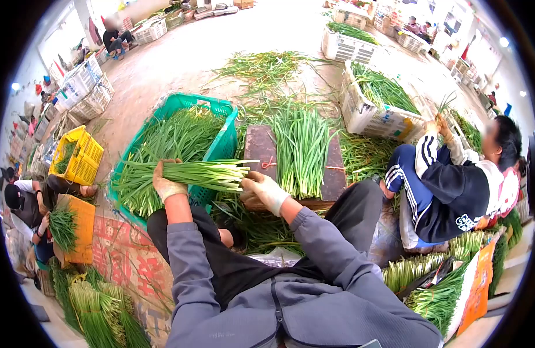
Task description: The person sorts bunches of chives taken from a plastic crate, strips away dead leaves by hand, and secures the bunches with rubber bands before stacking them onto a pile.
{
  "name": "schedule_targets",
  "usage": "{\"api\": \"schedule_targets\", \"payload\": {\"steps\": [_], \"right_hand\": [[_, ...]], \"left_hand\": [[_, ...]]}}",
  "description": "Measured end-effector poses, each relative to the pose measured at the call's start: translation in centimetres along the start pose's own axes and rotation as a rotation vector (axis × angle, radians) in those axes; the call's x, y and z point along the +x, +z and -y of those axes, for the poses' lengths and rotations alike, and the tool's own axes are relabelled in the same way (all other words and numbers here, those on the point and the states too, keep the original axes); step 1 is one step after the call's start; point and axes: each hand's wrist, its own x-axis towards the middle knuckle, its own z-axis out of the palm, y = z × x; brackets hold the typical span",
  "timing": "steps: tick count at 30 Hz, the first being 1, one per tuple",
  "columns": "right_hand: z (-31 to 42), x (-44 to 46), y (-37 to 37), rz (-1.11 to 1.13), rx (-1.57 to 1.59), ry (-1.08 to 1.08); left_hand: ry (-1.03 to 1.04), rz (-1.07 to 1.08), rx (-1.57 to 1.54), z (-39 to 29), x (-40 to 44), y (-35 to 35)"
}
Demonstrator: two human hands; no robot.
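Observation:
Across my lap I hold a loose bunch of garlic chives [206, 175], white stalk ends to the right. My gloved left hand [167, 184] is wrapped round its leafy part. At the stalk ends, my gloved right hand [266, 190] has its fingers closed on the pale tips. Below and behind the bunch stands a green plastic crate [225, 136] full of loose chives [183, 136]. In front of me, a thick pile of chives [302, 151] lies on a dark board [259, 145], with a red tie [268, 163] beside it.
Loose leaves [261, 69] litter the floor. A white crate of chives [360, 113] stands to the right, near a seated co-worker [459, 185] handling stalks. At left are a yellow crate [90, 152] and another worker. Bundled chives [99, 307] stand at lower left.

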Motion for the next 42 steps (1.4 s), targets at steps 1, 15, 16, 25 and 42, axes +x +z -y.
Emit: {"api": "schedule_targets", "payload": {"steps": [1,15,16,25,42], "right_hand": [[-0.5,0.5,0.1,-0.001,0.001,-0.001],[-1.7,-2.4,-2.1,0.239,-0.074,-0.130],[-1.3,-2.3,-0.7,0.178,-0.180,-0.168],[-2.5,-3.5,1.0,0.170,-0.635,-0.363],[5.1,-17.8,-3.2,0.146,-0.301,-0.195]], "left_hand": [[-0.008,0.009,0.006,0.0,0.0,-0.2],[-0.016,-0.023,-0.032,-0.4,0.1,-0.2],[-0.006,-0.032,-0.018,-0.2,0.0,-0.1],[0.035,-0.100,0.028,-0.8,-0.4,-0.3],[0.033,-0.207,0.107,-0.8,0.6,-0.3]]}}
